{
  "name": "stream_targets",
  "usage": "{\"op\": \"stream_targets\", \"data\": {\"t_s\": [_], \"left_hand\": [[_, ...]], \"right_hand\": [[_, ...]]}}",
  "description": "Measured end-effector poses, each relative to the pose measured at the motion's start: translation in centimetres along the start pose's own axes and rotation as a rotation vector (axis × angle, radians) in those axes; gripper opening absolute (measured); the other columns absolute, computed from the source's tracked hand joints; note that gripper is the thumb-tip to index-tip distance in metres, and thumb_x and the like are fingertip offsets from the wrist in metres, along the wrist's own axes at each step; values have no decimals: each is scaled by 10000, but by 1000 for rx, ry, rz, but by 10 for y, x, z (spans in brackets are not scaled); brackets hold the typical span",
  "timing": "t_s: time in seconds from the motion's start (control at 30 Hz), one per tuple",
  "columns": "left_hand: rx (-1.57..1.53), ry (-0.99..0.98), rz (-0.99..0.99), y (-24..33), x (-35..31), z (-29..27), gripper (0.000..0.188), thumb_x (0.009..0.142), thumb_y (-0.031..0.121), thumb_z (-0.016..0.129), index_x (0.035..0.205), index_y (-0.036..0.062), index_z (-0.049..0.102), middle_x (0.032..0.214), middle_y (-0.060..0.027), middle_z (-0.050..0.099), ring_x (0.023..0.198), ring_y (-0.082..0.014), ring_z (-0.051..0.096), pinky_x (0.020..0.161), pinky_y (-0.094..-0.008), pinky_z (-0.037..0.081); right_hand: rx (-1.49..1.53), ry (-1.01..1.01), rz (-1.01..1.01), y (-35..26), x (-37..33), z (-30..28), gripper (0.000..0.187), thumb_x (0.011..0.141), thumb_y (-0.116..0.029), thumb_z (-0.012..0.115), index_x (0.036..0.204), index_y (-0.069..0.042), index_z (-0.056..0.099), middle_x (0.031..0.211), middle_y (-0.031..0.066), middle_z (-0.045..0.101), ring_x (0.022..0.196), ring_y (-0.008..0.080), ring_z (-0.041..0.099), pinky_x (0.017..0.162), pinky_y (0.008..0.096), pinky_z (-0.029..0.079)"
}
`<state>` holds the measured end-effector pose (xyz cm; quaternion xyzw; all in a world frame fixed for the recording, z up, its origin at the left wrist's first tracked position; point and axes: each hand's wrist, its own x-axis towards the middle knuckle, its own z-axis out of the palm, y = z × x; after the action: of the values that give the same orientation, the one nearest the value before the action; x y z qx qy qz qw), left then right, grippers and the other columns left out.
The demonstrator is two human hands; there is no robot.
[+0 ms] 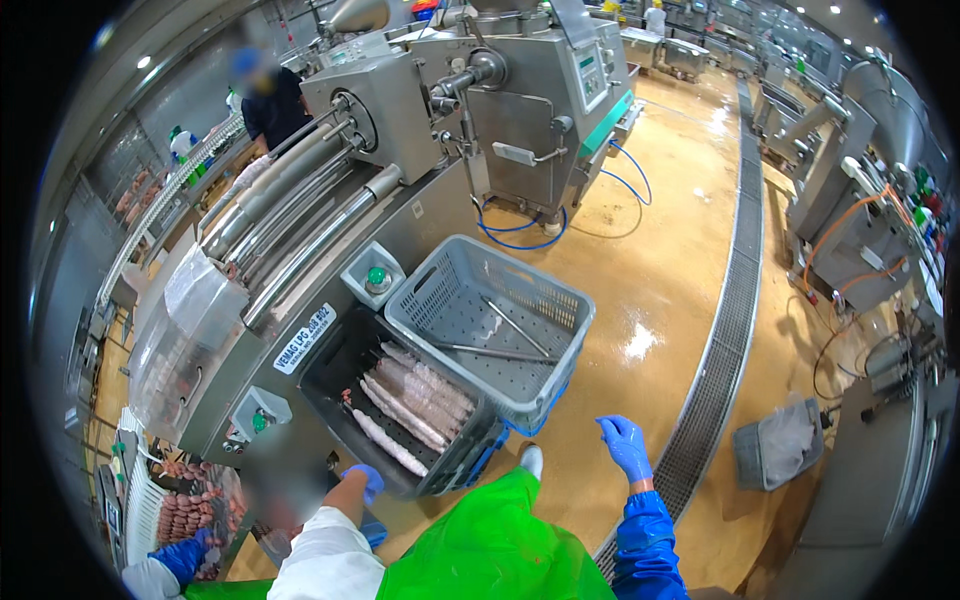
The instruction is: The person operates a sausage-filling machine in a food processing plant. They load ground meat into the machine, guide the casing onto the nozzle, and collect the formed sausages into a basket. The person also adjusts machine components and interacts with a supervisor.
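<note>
My left hand [369,484], in a blue glove below a white sleeve, is at the near corner of a black crate [320,385]. Its fingers are mostly hidden, so I cannot tell whether it grips the rim. In that crate lie several long, pale, crinkled sticks that look like shirred sausage casings [388,440], some with reddish ends. My right hand [625,447], gloved in blue under a blue sleeve, hangs over the floor with fingers stretched out and nothing in them. Beside the black crate, a grey perforated crate [574,330] holds metal rods [515,325].
A steel sausage machine [370,110] stands along the left, with a blue hose [520,230] below. A floor drain [735,280] runs along the right, near a grey bin [750,455]. A co-worker [275,100] stands behind the machine; another person's blue sleeve [178,560] reaches toward sausages [190,515].
</note>
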<state>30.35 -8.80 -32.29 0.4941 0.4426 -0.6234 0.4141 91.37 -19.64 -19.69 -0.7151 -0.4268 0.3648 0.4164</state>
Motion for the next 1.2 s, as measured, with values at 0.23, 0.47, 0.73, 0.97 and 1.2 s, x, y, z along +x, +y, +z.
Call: {"op": "stream_targets", "data": {"t_s": [0.23,0.47,0.73,0.97,1.2], "left_hand": [[-196,-20,-21,-21,-4,7,269,875,335,554,903,133,730,865,-66,701,811,-250,666,691,-443,516],[-692,897,-249,84,-110,-168,330,833,292,528,890,42,736,874,-146,727,772,-232,702,735,-391,542],[-1292,1075,297,231,-169,-417,549,952,485,477,924,-12,709,867,-204,706,821,-289,695,797,-405,521],[-930,907,207,369,-132,-528,665,952,589,382,1120,-4,633,1034,-244,667,910,-434,646,861,-489,479],[-827,564,136,347,-144,-553,555,940,510,462,1122,24,659,1035,-198,691,908,-364,670,844,-440,509]], "right_hand": [[-142,-222,-164,-41,192,9,324,927,-299,585,996,-3,697,775,108,674,673,183,624,634,321,502],[-306,-407,-205,-35,359,-19,353,917,-340,575,938,-10,700,774,134,681,675,223,643,644,345,506],[-603,-601,-181,136,587,-109,269,847,-291,583,887,-61,716,932,183,689,884,376,645,776,466,504],[-690,-560,222,305,705,-296,185,792,-232,618,873,-120,741,755,67,702,701,206,668,639,356,526],[-473,-349,-1,125,889,-243,280,851,-230,568,837,0,728,672,155,678,598,221,661,604,345,526]]}}
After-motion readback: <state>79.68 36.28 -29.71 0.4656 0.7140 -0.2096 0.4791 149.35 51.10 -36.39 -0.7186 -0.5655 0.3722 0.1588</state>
